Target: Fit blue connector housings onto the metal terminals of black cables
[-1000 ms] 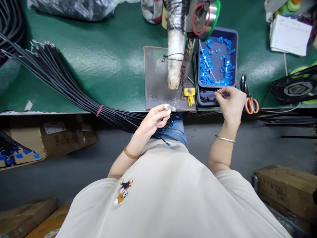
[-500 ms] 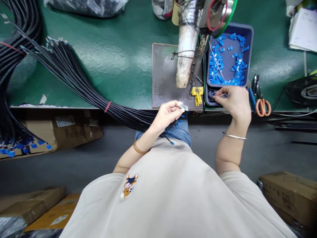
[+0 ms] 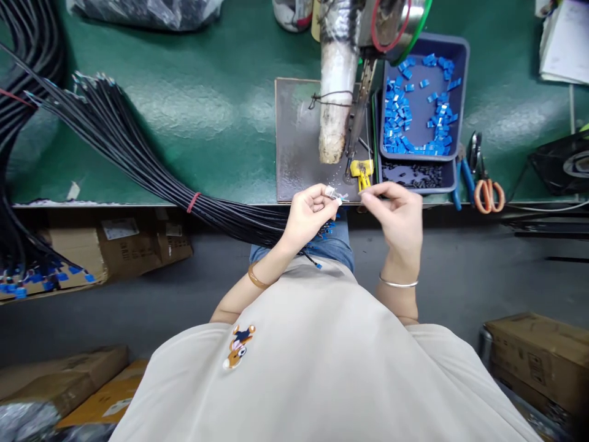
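At the near edge of the green bench (image 3: 248,80), I see both hands drawn close together over fine work. The left hand (image 3: 307,215) holds a narrow pinch, thumb and forefinger on some thin wire ends (image 3: 343,197) that poke out toward the right hand (image 3: 396,218). That hand is pinched narrow too, its fingertips just beside the wire ends and near the yellow clip (image 3: 361,167); whether it holds something small, I cannot tell from where I stand.

To do this neatly, I'd say the left pinch should sit just behind the tips, leaving the ends bare and steady, while the right comes in straight along them rather than from the side. A light touch should serve best, as such thin strands would probably bend or splay under a hard push. Resting the wrists would help as well.

The bundle of black cables (image 3: 154,169) passes behind the left forearm, and its weight could tug at the work if the wire belongs to it, which I can't make out. I'd also mind the wrapped pipe (image 3: 338,101) and the metal arm (image 3: 360,104) above the dark board (image 3: 299,135), keeping knuckles low and clear of both.
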A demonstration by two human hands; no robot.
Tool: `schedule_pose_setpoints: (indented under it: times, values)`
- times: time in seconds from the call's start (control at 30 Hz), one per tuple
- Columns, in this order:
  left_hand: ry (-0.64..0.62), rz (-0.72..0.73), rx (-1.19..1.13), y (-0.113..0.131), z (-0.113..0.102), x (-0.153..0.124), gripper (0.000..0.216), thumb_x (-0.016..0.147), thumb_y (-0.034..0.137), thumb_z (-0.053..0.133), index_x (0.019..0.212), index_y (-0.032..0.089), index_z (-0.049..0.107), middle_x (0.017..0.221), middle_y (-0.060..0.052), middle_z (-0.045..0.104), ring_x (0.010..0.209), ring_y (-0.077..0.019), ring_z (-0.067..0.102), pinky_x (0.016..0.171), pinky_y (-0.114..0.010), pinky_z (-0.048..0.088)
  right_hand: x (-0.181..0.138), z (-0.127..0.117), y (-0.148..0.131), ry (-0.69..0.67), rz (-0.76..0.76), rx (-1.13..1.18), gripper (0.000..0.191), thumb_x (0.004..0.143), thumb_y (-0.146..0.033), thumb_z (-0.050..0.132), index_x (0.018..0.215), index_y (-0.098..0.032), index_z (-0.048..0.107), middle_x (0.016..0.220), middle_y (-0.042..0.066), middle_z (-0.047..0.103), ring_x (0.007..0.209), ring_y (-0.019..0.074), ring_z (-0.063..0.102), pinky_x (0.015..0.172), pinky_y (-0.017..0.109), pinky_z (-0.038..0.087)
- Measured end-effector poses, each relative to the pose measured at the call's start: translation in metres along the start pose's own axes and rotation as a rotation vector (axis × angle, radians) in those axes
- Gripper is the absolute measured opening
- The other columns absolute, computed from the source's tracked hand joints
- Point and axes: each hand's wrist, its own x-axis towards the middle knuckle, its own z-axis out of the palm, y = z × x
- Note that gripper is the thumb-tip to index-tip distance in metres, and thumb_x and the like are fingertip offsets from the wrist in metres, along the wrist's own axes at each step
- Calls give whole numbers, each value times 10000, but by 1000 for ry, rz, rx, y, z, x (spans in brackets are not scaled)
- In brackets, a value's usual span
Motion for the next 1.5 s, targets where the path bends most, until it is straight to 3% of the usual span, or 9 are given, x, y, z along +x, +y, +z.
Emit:
schedule_pose_setpoints:
  times: [0.1,0.2,0.6,0.97,1.13,1.23,1.37,1.5]
  values:
    - [23,112,64,-6,2,-1,219,793,296,699,748,150,543,651,38,571,588,-38,533,594,-150,437,-7,16,0,-78,83,103,142,759,-347,739,788,-209,718,734,-11,668,561,75,518,509,224,404]
    - [44,190,157,-13,2,-2,169,836,263,650,774,149,542,706,31,560,624,-40,531,622,-150,443,-8,22,1,-73,127,123,144,751,-329,740,774,-188,720,699,-15,651,502,44,448,457,199,344]
    - [54,416,434,-19,-1,-4,112,852,219,623,774,139,614,705,14,597,632,-62,499,606,-170,399,-4,20,7,-62,140,225,105,719,-277,745,737,-179,712,696,-10,639,538,43,457,471,186,330]
    - [37,310,405,-20,-1,-7,128,876,258,595,809,149,583,675,25,548,587,-59,517,588,-173,407,-3,20,8,-93,158,224,154,693,-303,768,741,-171,706,676,-16,623,476,19,349,434,193,233]
    - [25,331,402,-19,-2,-6,117,874,239,595,800,149,581,682,25,546,583,-55,492,576,-172,389,-2,19,11,-107,137,233,138,699,-300,761,732,-181,698,690,-10,626,522,46,407,460,204,280]
    - [10,402,469,-17,-2,-6,103,866,204,595,781,145,598,686,19,561,608,-60,479,589,-176,381,-5,16,6,-115,77,126,111,751,-289,722,758,-183,692,696,-15,617,501,41,352,456,215,251]
    - [10,446,551,-16,-2,-7,93,863,179,585,776,147,597,676,24,543,605,-60,453,588,-181,365,-9,12,-5,-83,-129,-160,65,801,-221,674,760,-175,691,736,-10,629,498,34,276,469,243,207]
    - [12,350,459,-17,-2,-8,106,868,221,589,791,152,567,661,38,497,557,-45,410,518,-171,320,-9,11,-7,-114,-57,-36,69,787,-235,692,766,-169,692,714,-19,606,485,24,250,458,243,176]
